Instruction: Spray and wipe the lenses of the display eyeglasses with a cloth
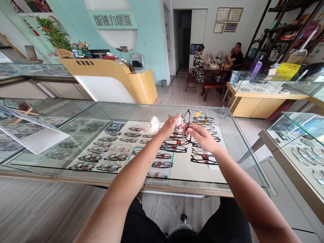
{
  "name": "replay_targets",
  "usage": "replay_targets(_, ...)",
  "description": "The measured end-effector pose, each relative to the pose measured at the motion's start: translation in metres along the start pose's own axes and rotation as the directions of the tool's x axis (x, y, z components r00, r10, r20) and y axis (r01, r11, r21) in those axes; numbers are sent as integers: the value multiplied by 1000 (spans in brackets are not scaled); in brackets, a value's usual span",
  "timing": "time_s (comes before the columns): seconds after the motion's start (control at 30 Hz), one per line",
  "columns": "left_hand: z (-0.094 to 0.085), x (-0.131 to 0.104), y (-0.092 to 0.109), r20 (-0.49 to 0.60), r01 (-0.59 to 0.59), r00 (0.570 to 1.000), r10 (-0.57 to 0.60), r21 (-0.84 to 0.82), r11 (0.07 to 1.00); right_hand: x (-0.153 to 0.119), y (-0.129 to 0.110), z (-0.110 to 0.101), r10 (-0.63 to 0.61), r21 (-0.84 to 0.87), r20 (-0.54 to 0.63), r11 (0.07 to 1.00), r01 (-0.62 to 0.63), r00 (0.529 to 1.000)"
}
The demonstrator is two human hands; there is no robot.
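My left hand point(172, 124) is closed round a small white bottle point(178, 122), mostly covered by the fingers. Just right of it, my right hand point(201, 134) grips a pair of dark-framed eyeglasses point(187, 117), held upright and side-on with a lens facing the bottle. A yellow tag point(197, 114) shows by the far temple arm of the frame. Both hands are above a glass display counter point(121, 108). On its top, left of my hands, lies a crumpled white cloth or tissue point(152, 126). Rows of eyeglasses point(115, 157) show through the glass below.
A white folded sheet or stand point(37, 136) rests on the counter at left. More glass cases stand at right point(298, 145) and far right point(270, 86). Beyond is a yellow reception desk point(141, 82). Two people sit at a wooden table point(215, 69) at the back.
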State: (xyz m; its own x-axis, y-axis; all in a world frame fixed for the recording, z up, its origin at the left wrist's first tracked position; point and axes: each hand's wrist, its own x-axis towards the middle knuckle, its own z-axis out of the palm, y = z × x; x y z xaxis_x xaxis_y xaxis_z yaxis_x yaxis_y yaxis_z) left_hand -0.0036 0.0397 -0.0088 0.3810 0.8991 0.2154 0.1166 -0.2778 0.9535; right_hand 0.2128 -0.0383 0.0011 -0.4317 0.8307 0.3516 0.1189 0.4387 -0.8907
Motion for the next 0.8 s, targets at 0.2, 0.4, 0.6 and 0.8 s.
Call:
replay_targets(0.2,-3,4,-10,19,-14,1000,16,-127,992,2,2,-2,3,31,-37,1000,-2,999)
replay_targets(0.4,-3,0,-6,120,-20,992,25,-48,999,5,6,-6,49,108,-168,994,-31,985)
replay_targets(0.6,2,-5,-2,244,-59,969,25,131,990,5,7,-6,56,77,-217,996,-40,975)
replay_targets(0.8,0,-4,-1,180,-94,980,83,56,994,4,4,-6,69,89,-221,995,-50,973)
